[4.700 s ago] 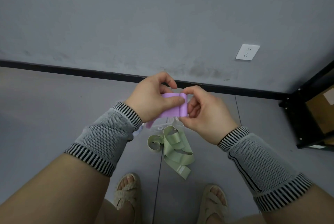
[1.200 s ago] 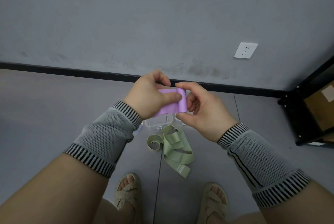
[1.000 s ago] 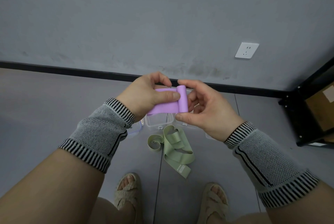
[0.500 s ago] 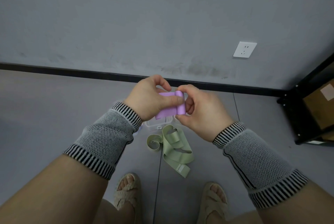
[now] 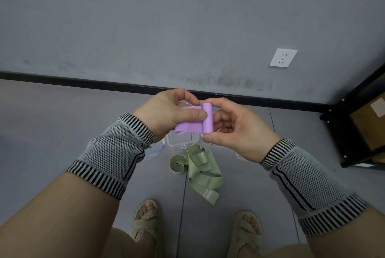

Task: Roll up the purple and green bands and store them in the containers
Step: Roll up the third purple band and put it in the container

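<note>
Both hands are holding the purple band (image 5: 192, 125) — left hand (image 5: 166, 115) pinching the flat tail, right hand (image 5: 235, 130) gripping the rolled end — above the green band (image 5: 200, 171) lying on the floor.

Just behind both hands, each wrist wears a grey mesh-knit sleeve (image 5: 112, 157) edged at both ends with black-and-white striped ribbing. The right one (image 5: 306, 182) also carries a thin black line running lengthwise. Below the hands, both feet wear pale woven open-toed sandals (image 5: 145, 224).
</note>
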A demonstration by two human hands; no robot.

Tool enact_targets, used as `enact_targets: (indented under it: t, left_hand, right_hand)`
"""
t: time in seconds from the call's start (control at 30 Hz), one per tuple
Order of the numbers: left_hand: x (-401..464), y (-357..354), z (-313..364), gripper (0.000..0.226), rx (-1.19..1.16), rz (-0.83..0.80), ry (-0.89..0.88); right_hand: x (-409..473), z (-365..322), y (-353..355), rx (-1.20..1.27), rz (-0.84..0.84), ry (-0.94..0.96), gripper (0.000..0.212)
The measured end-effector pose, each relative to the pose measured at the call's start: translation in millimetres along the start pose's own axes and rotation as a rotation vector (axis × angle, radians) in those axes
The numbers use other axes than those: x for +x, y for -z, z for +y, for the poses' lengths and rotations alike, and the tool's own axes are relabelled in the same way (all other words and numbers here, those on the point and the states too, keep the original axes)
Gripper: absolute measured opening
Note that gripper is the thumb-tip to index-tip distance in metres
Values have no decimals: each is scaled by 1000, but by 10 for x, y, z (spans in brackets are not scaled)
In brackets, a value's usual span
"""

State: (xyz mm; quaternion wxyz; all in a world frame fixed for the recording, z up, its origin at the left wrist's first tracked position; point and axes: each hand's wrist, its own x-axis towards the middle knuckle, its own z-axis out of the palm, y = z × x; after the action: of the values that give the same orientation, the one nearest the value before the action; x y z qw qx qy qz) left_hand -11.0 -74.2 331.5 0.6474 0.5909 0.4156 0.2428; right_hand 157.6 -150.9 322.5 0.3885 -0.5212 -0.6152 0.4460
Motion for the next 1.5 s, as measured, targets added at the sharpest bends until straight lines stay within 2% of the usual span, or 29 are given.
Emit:
enact_targets:
  t: [0.07, 0.2, 0.33, 0.63, 0.7, 0.9, 1.27, 1.5]
  left_hand:
    - [-10, -9, 3, 38, 91, 39, -29]
    - [-14, -90, 5, 32, 261, 125, -100]
    - [-13, -80, 34, 47, 123, 120, -81]
    - [-20, -51, 22, 53, 20, 57, -21]
    - [-32, -48, 33, 50, 11, 45, -14]
    - [-40, -8, 31, 20, 30, 77, -38]
    - [-74, -47, 82, 22, -71, 140, -51]
    - [-84, -104, 100, 23, -107, 163, -35]
  right_hand:
    - [-10, 6, 7, -62, 2, 10, 55]
    - [-2, 28, -12, -284, 46, 55, 54]
    - [-6, 33, -8, -233, 110, 96, 68]
    - [-4, 47, -32, -486, 164, 243, 72]
    - [-3, 57, -40, -486, 209, 265, 69]
    - [-14, 77, 3, -475, 300, 282, 62]
    - [-31, -13, -5, -464, 401, 357, 50]
    - [-31, 6, 34, -441, 358, 309, 49]
